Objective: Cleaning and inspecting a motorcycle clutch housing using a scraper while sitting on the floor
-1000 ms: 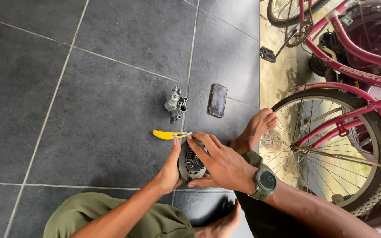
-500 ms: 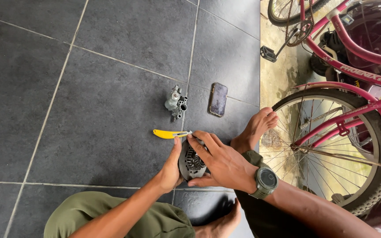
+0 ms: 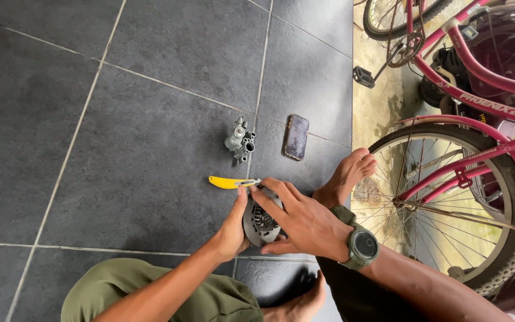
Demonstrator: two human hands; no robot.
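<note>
My left hand [image 3: 233, 225] grips the left side of a round grey metal engine part [image 3: 258, 225] held just above the dark tiled floor. My right hand [image 3: 305, 222], with a dark wristwatch [image 3: 362, 246] on its wrist, lies over the right side and top of the same part, its fingers spread across it. A yellow-handled tool [image 3: 227, 182] lies on the tile just beyond my fingertips. Farther out on the floor stands a small silver carburettor-like part [image 3: 239, 141], with a dark phone [image 3: 297, 137] lying flat to its right.
A red bicycle [image 3: 466, 101] stands at the right, its spoked wheel [image 3: 448, 209] close to my right arm and bare foot [image 3: 347, 176]. My knee in olive trousers [image 3: 150, 292] fills the bottom left. Dark grey floor tiles [image 3: 120, 89] stretch to the left and far side.
</note>
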